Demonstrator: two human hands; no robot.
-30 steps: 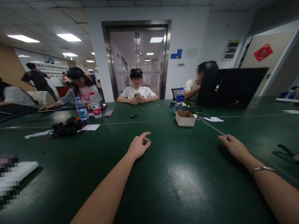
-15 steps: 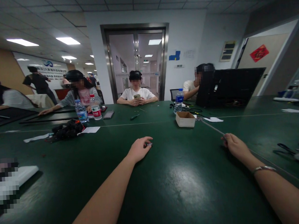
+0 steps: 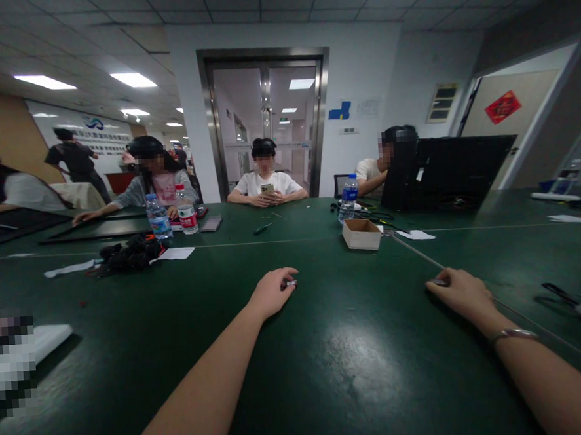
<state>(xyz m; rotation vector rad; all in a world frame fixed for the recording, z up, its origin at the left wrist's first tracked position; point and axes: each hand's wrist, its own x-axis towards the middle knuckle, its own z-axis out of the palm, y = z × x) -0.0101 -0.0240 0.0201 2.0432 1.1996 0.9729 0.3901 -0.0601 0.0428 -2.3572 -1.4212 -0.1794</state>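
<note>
Here on the green table [image 3: 347, 335], my left hand [image 3: 270, 295] is loosely curled, thumb and fingers nearly closed around a small shiny piece [image 3: 291, 284], its shape mostly hidden by my fingers. Over to its right, well apart, my right hand [image 3: 462, 293] lies low with fingers bent, a little metallic bit [image 3: 440, 282] showing at the fingertips; whether I'm gripping that or just covering it, I cannot tell. A silvery bracelet [image 3: 515, 335] circles that wrist. Just past the right hand runs a thin pale seam in the tabletop.

Farther out, between my two hands' lines, sits an open cardboard box [image 3: 362, 235], with a labelled water bottle [image 3: 349, 198] upright right behind it. Straight ahead of my left hand, a dark green screwdriver [image 3: 263, 228] lies flat; off to its left, a black bundle [image 3: 131, 255] and two more upright bottles. Beyond the screwdriver, at the far edge, a person in white [image 3: 244, 185] holds a phone [image 3: 268, 189], before glass doors [image 3: 291, 158].
</note>
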